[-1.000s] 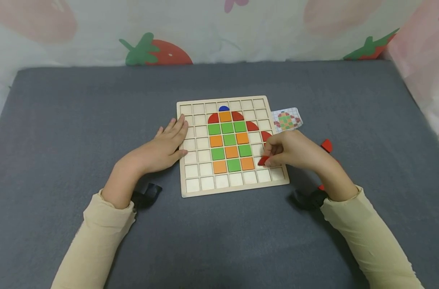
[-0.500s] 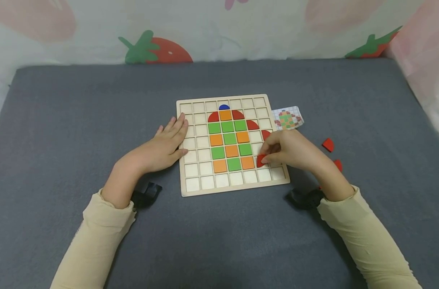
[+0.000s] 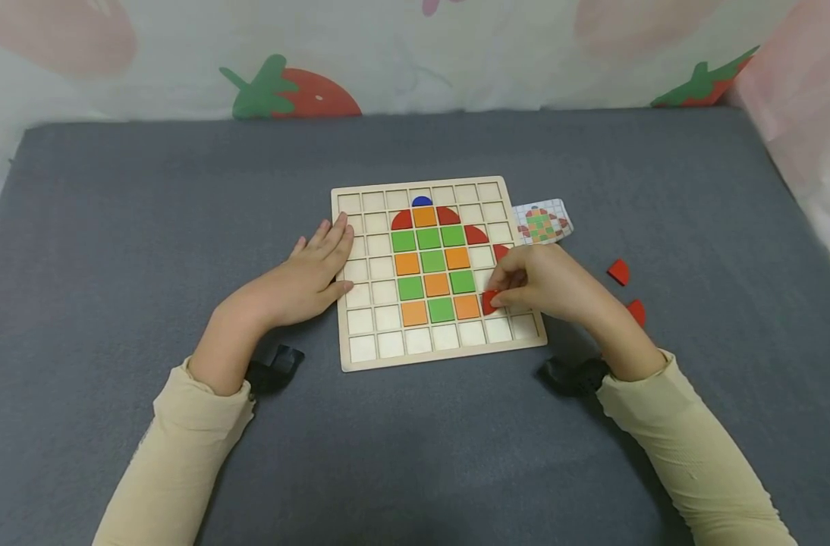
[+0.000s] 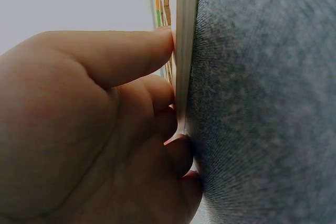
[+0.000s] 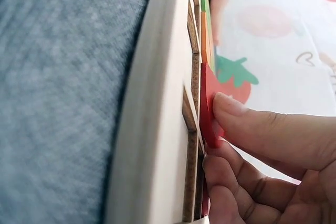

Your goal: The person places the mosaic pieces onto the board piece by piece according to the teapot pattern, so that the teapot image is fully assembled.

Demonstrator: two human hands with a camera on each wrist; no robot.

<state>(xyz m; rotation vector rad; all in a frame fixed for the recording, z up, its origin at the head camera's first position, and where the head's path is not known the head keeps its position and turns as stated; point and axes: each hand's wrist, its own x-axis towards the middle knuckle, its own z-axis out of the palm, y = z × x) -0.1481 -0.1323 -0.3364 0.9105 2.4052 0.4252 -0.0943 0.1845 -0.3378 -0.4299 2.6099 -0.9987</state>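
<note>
A wooden grid board (image 3: 444, 357) bears green and orange square tiles, several red quarter-round tiles and a blue half-round tile (image 3: 422, 201). My left hand (image 3: 299, 279) rests its fingertips and thumb on the board's left edge, fingers straight. Over the board's lower right, my right hand (image 3: 548, 280) pinches a red quarter-round tile (image 5: 208, 106) between thumb and fingers. That tile is at the cell just right of the bottom row's orange square (image 3: 466, 307). In the right wrist view it sits slightly raised at the cell, partly covered by the thumb; some cells beneath the hand are hidden.
A small pattern card (image 3: 542, 221) sticks out from the board's right side. Farther right, a red quarter-round tile (image 3: 618, 272) and another red tile (image 3: 636, 312) lie on the grey cloth (image 3: 415, 455). A strawberry-printed curtain (image 3: 510, 61) hangs behind.
My right hand has shifted slightly left with the red tile, turning it to lie over the cell beside the orange square. My left hand stays on the board's edge.
</note>
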